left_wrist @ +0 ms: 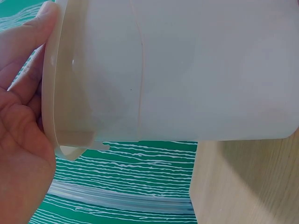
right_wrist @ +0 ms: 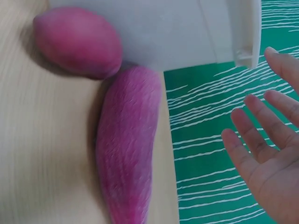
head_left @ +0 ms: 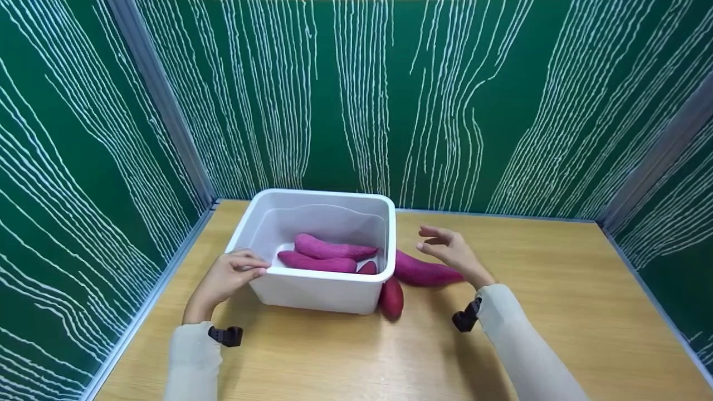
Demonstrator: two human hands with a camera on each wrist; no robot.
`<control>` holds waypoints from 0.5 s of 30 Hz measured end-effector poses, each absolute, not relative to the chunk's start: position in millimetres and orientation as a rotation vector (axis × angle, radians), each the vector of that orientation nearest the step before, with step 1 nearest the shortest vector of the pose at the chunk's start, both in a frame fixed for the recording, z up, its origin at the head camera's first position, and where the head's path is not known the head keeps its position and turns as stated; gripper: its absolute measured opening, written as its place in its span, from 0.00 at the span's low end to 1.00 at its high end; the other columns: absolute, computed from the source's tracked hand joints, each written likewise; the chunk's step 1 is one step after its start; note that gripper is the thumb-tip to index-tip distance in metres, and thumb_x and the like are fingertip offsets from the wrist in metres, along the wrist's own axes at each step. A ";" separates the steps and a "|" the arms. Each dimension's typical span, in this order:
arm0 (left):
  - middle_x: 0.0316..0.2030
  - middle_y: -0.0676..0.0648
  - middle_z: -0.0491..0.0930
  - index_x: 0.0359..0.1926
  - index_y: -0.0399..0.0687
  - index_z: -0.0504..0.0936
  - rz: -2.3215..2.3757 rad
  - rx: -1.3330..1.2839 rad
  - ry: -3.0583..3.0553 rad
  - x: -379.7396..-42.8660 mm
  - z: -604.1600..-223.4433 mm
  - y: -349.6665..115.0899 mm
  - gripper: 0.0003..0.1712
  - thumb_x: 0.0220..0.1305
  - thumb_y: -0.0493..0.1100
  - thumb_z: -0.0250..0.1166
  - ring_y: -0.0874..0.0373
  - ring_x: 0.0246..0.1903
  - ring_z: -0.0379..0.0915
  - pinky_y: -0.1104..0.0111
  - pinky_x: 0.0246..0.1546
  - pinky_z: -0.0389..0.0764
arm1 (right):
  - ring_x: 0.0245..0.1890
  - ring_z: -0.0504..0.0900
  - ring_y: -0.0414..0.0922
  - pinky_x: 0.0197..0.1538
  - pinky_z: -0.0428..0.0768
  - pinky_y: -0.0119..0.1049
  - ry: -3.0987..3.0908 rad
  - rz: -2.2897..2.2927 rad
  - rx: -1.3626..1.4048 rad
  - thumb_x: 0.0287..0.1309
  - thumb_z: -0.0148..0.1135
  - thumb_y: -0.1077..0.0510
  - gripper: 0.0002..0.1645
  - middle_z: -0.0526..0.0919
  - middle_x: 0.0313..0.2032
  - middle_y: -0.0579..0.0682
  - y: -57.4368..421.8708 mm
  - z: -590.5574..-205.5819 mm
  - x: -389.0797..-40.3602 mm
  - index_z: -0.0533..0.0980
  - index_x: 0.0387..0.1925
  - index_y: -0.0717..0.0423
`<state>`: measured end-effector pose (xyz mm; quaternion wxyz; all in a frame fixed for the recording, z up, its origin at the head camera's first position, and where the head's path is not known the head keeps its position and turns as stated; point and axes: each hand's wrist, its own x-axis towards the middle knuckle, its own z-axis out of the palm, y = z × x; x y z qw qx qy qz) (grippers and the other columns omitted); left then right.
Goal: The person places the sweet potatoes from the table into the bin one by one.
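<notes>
A white plastic bin (head_left: 317, 292) stands on the table, and my left hand (head_left: 225, 278) grips its rim at the near left corner. The left wrist view shows the thumb against that rim (left_wrist: 50, 84). Inside the bin lie two long purple sweet potatoes (head_left: 317, 262) and part of a redder one (head_left: 367, 268). My right hand (head_left: 457, 256) hovers to the right of the bin, fingers spread and holding nothing. Below it a long purple sweet potato (right_wrist: 128, 144) lies on the table beside the bin. A rounder red sweet potato (right_wrist: 77, 42) sits by the bin's near right corner.
The wooden table (head_left: 557, 312) extends to the right and in front of the bin. Green panels with white wavy lines (head_left: 356, 100) enclose the back and both sides, joined by grey metal posts (head_left: 161, 100).
</notes>
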<state>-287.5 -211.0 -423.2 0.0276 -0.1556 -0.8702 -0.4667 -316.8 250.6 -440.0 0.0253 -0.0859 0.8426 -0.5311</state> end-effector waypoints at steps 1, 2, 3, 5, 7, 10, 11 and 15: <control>0.41 0.45 0.83 0.40 0.42 0.88 -1.440 -0.478 -2.688 -287.5 -423.2 -210.9 0.10 0.56 0.39 0.71 0.55 0.47 0.71 0.75 0.46 0.74 | 0.61 0.73 0.57 0.59 0.76 0.48 2.612 -1.635 -0.257 0.59 0.65 0.46 0.39 0.72 0.63 0.61 253.2 -445.4 -319.4 0.65 0.67 0.58; 0.41 0.45 0.83 0.40 0.41 0.88 -1.439 -0.476 -2.688 -287.5 -423.2 -210.9 0.10 0.56 0.39 0.71 0.55 0.47 0.71 0.74 0.46 0.74 | 0.61 0.73 0.57 0.59 0.76 0.48 2.621 -1.621 -0.251 0.58 0.65 0.45 0.40 0.73 0.63 0.60 254.4 -447.4 -319.6 0.65 0.67 0.57; 0.41 0.45 0.83 0.40 0.41 0.88 -1.432 -0.473 -2.690 -287.5 -423.1 -210.8 0.10 0.56 0.39 0.71 0.55 0.47 0.71 0.74 0.47 0.74 | 0.61 0.72 0.57 0.59 0.76 0.49 2.628 -1.609 -0.248 0.58 0.66 0.45 0.40 0.72 0.63 0.60 255.3 -449.0 -319.5 0.65 0.67 0.57; 0.41 0.45 0.83 0.40 0.42 0.88 -1.435 -0.473 -2.692 -287.5 -422.9 -210.6 0.10 0.56 0.39 0.71 0.55 0.47 0.71 0.73 0.47 0.74 | 0.62 0.71 0.58 0.60 0.75 0.50 2.643 -1.589 -0.241 0.57 0.66 0.44 0.41 0.72 0.63 0.60 257.7 -453.1 -320.0 0.66 0.67 0.57; 0.41 0.45 0.83 0.39 0.43 0.88 -1.439 -0.477 -2.692 -287.8 -423.0 -210.9 0.10 0.56 0.40 0.71 0.55 0.47 0.71 0.73 0.48 0.73 | 0.63 0.70 0.59 0.61 0.74 0.51 2.655 -1.568 -0.238 0.57 0.67 0.44 0.41 0.72 0.63 0.60 260.0 -456.7 -320.4 0.66 0.67 0.57; 0.40 0.45 0.82 0.39 0.45 0.89 -1.435 -0.484 -2.693 -288.2 -422.9 -211.5 0.09 0.56 0.41 0.71 0.55 0.46 0.70 0.73 0.47 0.74 | 0.64 0.69 0.60 0.62 0.72 0.52 2.673 -1.536 -0.232 0.56 0.67 0.44 0.42 0.71 0.64 0.61 263.0 -461.6 -320.8 0.65 0.68 0.57; 0.40 0.45 0.82 0.39 0.45 0.89 -1.436 -0.486 -2.692 -288.3 -422.9 -211.9 0.09 0.56 0.41 0.71 0.55 0.46 0.70 0.73 0.47 0.74 | 0.64 0.68 0.61 0.63 0.71 0.53 2.675 -1.530 -0.230 0.57 0.66 0.44 0.42 0.70 0.64 0.61 263.8 -462.9 -320.7 0.64 0.68 0.57; 0.40 0.45 0.82 0.39 0.45 0.89 -1.436 -0.495 -2.687 -289.3 -424.0 -213.2 0.09 0.56 0.42 0.71 0.55 0.45 0.71 0.73 0.47 0.74 | 0.64 0.68 0.61 0.63 0.70 0.55 2.687 -1.510 -0.229 0.58 0.66 0.47 0.40 0.70 0.65 0.61 265.2 -468.2 -320.1 0.64 0.68 0.55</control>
